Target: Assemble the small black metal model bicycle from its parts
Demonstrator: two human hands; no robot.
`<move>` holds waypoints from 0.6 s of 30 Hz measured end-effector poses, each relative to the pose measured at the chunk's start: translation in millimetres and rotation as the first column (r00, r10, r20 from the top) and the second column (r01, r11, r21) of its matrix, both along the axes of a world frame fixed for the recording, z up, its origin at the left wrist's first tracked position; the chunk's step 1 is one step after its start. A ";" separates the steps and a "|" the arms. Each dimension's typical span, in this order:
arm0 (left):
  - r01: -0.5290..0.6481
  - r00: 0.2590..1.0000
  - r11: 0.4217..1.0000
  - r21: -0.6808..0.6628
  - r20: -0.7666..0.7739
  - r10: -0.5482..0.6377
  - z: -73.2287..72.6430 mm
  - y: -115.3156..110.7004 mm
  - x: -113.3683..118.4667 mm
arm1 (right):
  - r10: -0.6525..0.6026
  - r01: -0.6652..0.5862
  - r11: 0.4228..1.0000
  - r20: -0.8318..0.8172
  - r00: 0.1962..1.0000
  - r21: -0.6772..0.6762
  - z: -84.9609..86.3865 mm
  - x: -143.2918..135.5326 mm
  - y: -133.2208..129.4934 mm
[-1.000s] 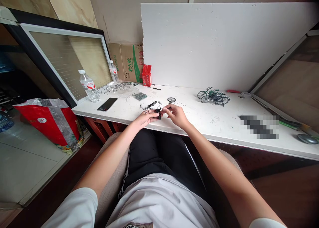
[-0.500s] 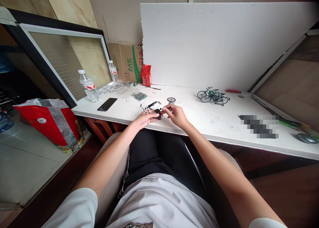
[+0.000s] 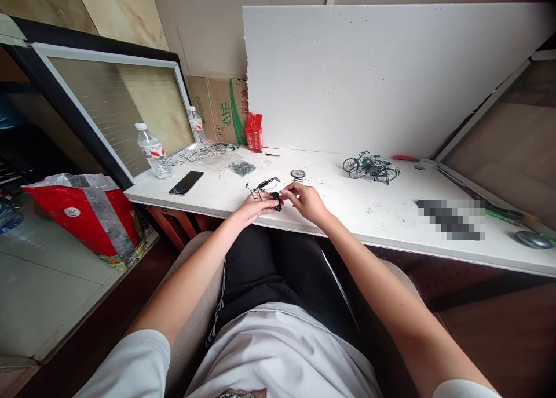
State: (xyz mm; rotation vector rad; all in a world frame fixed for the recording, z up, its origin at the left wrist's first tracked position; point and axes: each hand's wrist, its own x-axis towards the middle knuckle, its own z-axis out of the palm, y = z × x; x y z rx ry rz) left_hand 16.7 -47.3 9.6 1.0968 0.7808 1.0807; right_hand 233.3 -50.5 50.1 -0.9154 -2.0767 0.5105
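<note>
My left hand (image 3: 252, 208) is closed around a black model bicycle frame (image 3: 276, 196), with its thin handlebar end sticking up past the fingers. My right hand (image 3: 307, 202) meets the frame's right side, thumb and forefinger pinched together against it. Whether a small part sits between those fingertips is too small to tell. Just beyond the hands, a spoked model wheel (image 3: 297, 174) lies flat on the white table (image 3: 347, 212). Farther right stand dark green model bicycles (image 3: 369, 170), close together and upright on their wheels.
A phone (image 3: 186, 182), a bag of small parts (image 3: 243, 168) and thin black part frames (image 3: 204, 152) lie to the left. Water bottles (image 3: 154, 152), a red box (image 3: 254, 132) and a carton (image 3: 223, 111) stand behind. A mouse (image 3: 533, 240) is far right.
My hands stay at the frame, with only a tiny shift of the right fingers. The whole view has slid slightly.
</note>
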 end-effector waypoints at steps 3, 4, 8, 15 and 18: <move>-0.060 0.998 0.998 -0.002 -0.022 0.060 -0.4 -2.3 4.3 | -0.033 0.029 0.998 0.058 0.998 0.060 -1.4 0.4 1.1; -0.084 0.996 0.996 -0.005 -0.027 0.084 -0.4 -3.3 5.7 | -0.045 0.039 0.996 0.075 0.996 0.075 -2.0 0.5 1.6; -0.143 0.989 0.990 -0.002 -0.024 0.143 1.2 -8.1 10.4 | -0.080 0.068 0.992 0.109 0.991 0.106 -4.2 0.8 3.3; -0.208 0.978 0.978 0.027 -0.017 0.209 -0.6 -10.1 15.8 | -0.087 0.070 0.990 0.140 0.986 0.124 -5.9 0.8 5.5; -0.248 0.969 0.968 0.033 0.002 0.248 -4.7 -7.9 17.6 | -0.063 0.049 0.994 0.134 0.989 0.102 -5.2 1.8 5.2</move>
